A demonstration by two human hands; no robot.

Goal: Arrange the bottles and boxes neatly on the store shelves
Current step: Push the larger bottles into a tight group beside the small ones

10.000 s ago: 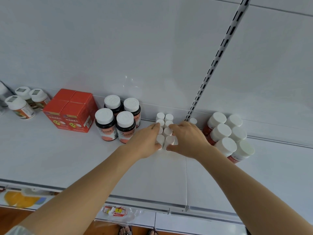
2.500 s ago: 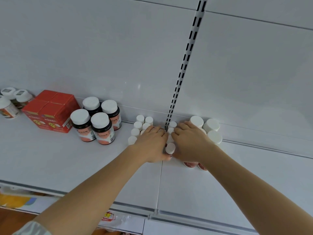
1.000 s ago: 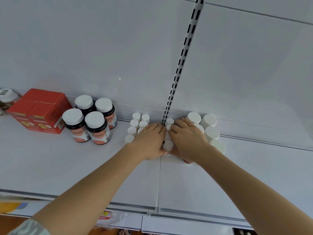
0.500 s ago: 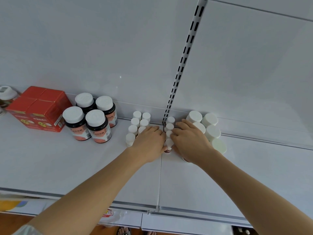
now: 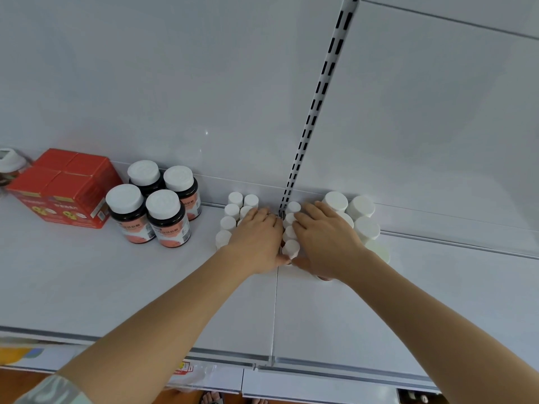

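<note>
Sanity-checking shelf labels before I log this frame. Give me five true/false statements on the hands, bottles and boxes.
1. Both hands rest among the small white bottles. True: the left hand and right hand flank a column of them.
2. The red boxes stand right of the slotted upright. False: they stand far left.
3. Four dark bottles with white caps stand beside the red boxes. True.
4. The left hand lifts a dark bottle. False: it rests on small white bottles.
5. Larger white-capped bottles stand right of the right hand. True.

A shop: white metal shelving (image 5: 87,272) with a slotted upright (image 5: 318,103) is carrying grouped bottles (image 5: 151,205), red boxes (image 5: 64,188) and a price strip (image 5: 180,367).
</note>
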